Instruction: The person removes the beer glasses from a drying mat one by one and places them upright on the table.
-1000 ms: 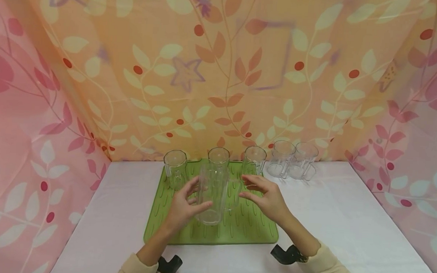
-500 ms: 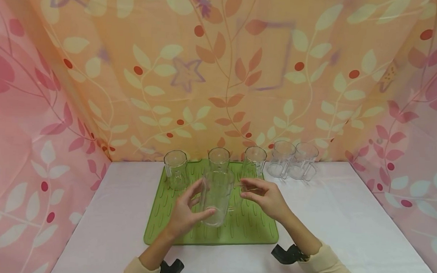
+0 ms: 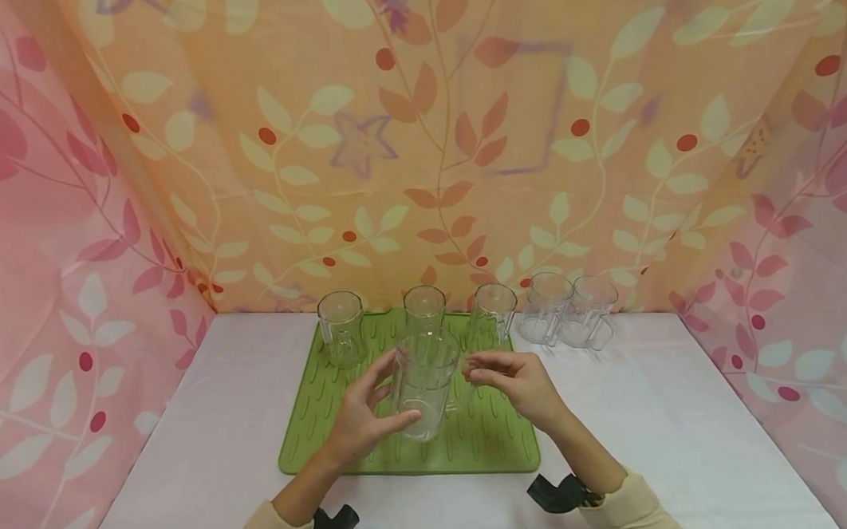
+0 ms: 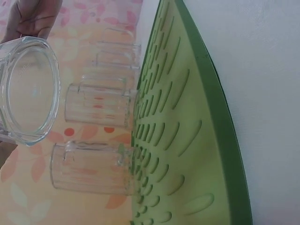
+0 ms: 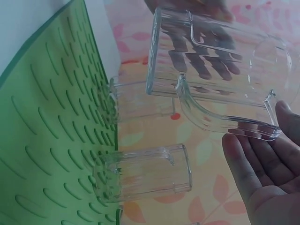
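Observation:
A clear glass mug (image 3: 424,388) is held above the green ridged mat (image 3: 493,448), its rim tilted toward the head camera. My left hand (image 3: 359,421) grips the body from the left, thumb in front and fingers behind. On the other side, my right hand (image 3: 521,385) pinches the mug's handle (image 5: 206,117) between thumb and fingers, close to its upper end. The left wrist view has the thick base of the mug (image 4: 32,91) facing the camera. Through the glass in the right wrist view, the left fingers show against the far wall of the mug.
Along the mat's back edge stand three glass mugs, at the left (image 3: 341,332), middle (image 3: 425,303) and right (image 3: 493,310). Two more mugs, a nearer one (image 3: 543,315) and its neighbour (image 3: 588,317), stand on the white table (image 3: 645,420). A patterned cloth (image 3: 429,153) hangs behind.
The mug has shifted slightly right and tipped so its opening shows more. Both hands have lowered a little, and my right fingers have drawn together on the handle.

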The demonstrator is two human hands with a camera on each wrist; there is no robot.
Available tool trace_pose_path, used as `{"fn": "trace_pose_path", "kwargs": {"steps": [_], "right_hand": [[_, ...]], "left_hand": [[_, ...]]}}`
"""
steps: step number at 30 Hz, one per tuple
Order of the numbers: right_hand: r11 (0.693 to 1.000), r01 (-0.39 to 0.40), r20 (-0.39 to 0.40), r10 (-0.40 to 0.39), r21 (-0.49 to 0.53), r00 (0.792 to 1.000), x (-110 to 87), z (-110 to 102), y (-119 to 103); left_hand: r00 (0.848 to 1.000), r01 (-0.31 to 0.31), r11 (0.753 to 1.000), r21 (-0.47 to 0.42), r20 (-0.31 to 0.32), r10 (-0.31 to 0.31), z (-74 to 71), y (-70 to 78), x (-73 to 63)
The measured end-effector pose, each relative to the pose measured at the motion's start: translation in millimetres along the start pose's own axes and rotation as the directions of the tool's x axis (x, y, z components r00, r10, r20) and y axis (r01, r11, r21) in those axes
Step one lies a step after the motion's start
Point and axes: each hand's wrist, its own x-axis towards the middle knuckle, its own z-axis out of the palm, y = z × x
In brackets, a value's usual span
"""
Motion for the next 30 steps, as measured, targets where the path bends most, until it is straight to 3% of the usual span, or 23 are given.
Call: {"fn": "trace_pose_path", "kwargs": {"steps": [14,30], "right_hand": [[0.999,-0.007,-0.006,0.008,0.037,1.0,0.9,-0.7,4.0],[1.0,0.017,-0.013,-0.017,-0.014,1.0,0.5,-2.5,-0.8]], "left_hand": [[1.0,-0.003,1.0,0.0,0.013,0.003,1.5,-2.7,-0.5],[0.997,0.075,0.996,0.053,0.028,-0.077,2.1,2.0,2.8]]}}
